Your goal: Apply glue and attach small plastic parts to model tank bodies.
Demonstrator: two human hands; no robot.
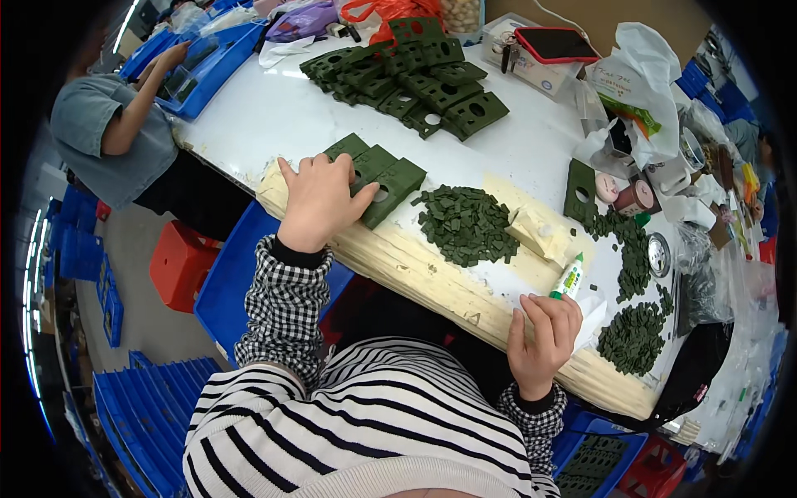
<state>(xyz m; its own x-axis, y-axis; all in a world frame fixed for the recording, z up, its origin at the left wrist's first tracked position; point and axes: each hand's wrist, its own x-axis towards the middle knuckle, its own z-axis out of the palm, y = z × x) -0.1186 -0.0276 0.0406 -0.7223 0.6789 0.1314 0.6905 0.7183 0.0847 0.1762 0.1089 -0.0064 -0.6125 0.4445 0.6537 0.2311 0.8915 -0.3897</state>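
Observation:
My left hand (320, 203) lies with spread fingers over a row of dark green panels (394, 187) with round holes, at the table's near edge. Its thumb touches the nearest panel. My right hand (544, 336) hovers over the padded edge, thumb and bent fingers apart; nothing shows between them. Just beyond its fingertips is a white and green glue tube (569, 278). A heap of small green rectangular pieces (465, 224) sits between the hands, beside a yellowish block (541, 234). More small pieces (631, 338) are heaped right of my right hand.
Many green panels (448, 91) are stacked at the back. A red-edged phone (554, 45) rests on a box at the back right. Bags, tape rolls and a single panel (579, 191) crowd the right side. Another person (116, 124) works at the left by a blue tray (212, 75).

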